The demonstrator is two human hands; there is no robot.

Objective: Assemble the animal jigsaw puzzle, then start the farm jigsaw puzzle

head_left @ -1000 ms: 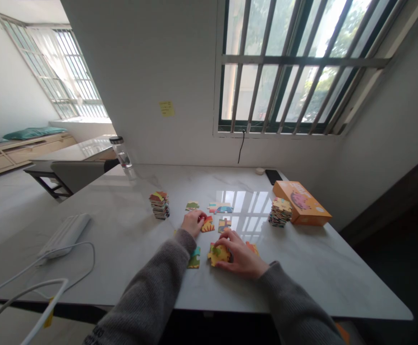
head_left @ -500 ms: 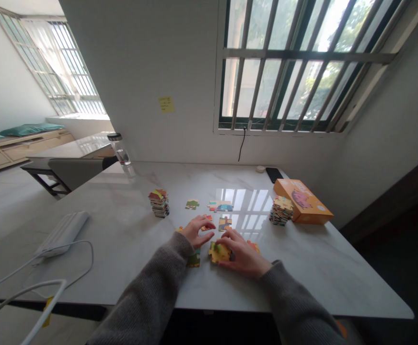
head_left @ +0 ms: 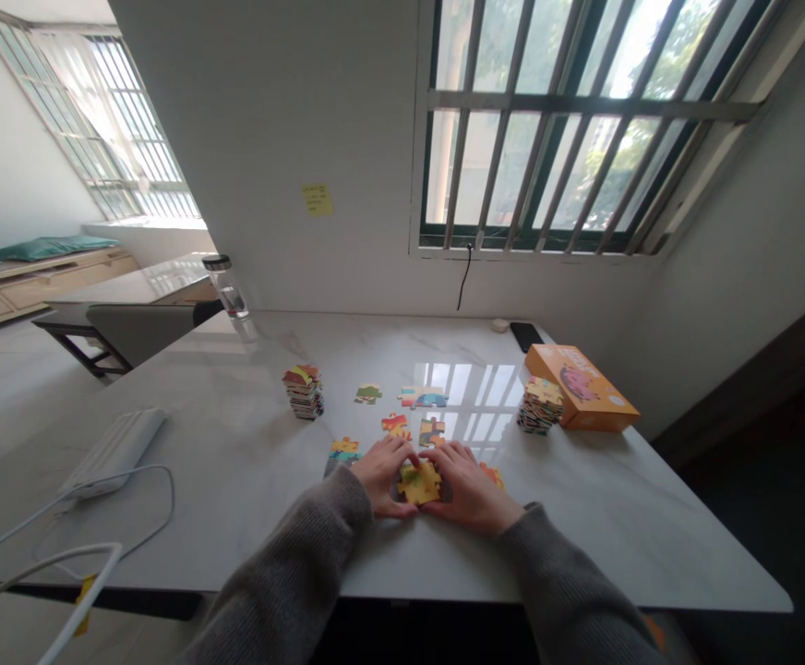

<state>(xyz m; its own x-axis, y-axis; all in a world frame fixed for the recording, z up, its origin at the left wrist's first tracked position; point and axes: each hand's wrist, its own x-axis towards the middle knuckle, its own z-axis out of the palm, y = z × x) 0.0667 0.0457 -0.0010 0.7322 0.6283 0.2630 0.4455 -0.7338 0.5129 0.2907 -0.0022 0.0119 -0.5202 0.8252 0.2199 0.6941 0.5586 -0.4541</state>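
Note:
Yellow puzzle pieces [head_left: 420, 483] lie low between my hands near the table's front. Curved round their left side, my left hand [head_left: 383, 473] has its fingertips and thumb against them. My right hand [head_left: 470, 489] grips the same pieces from the right. Beyond the hands are loose pieces: a green one [head_left: 367, 393], a joined blue and red strip [head_left: 423, 397], a red and yellow one [head_left: 396, 426] and a brown one [head_left: 432, 431]. Teal and yellow pieces [head_left: 343, 451] lie left of my left hand; an orange piece [head_left: 492, 475] is partly hidden by my right hand.
A stack of pieces [head_left: 304, 392] stands at left, another [head_left: 540, 405] at right beside an orange box [head_left: 580, 388]. A phone [head_left: 525, 336] and a bottle [head_left: 226, 287] are farther back. A white power strip [head_left: 117, 453] with cables lies at left.
My left hand has come down and right, from above the loose pieces to the left side of the yellow pieces. My right hand has closed in on them from the right.

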